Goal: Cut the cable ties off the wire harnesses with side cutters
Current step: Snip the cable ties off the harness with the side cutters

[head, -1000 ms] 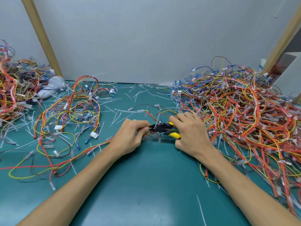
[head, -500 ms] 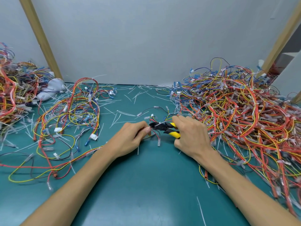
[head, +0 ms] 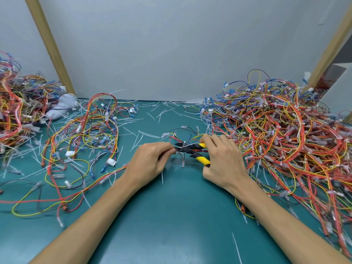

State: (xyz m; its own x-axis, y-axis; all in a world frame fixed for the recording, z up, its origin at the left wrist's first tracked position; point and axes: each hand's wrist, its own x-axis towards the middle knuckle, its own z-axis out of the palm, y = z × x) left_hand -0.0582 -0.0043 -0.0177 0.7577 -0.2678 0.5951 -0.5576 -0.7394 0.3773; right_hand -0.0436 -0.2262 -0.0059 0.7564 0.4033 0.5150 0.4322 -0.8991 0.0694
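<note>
On the green bench mat (head: 171,216), my left hand (head: 148,161) pinches a small wire harness (head: 179,138). My right hand (head: 222,159) grips the yellow-and-black side cutters (head: 188,148), their nose at the bundle just beside my left fingertips. A heap of harnesses (head: 285,134) lies to my right.

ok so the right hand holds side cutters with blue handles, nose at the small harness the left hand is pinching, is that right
Not quite: the side cutters have yellow and black handles, not blue, as the head view shows. The rest stands: the right hand holds them, nose at the small harness that the left hand pinches.
</note>
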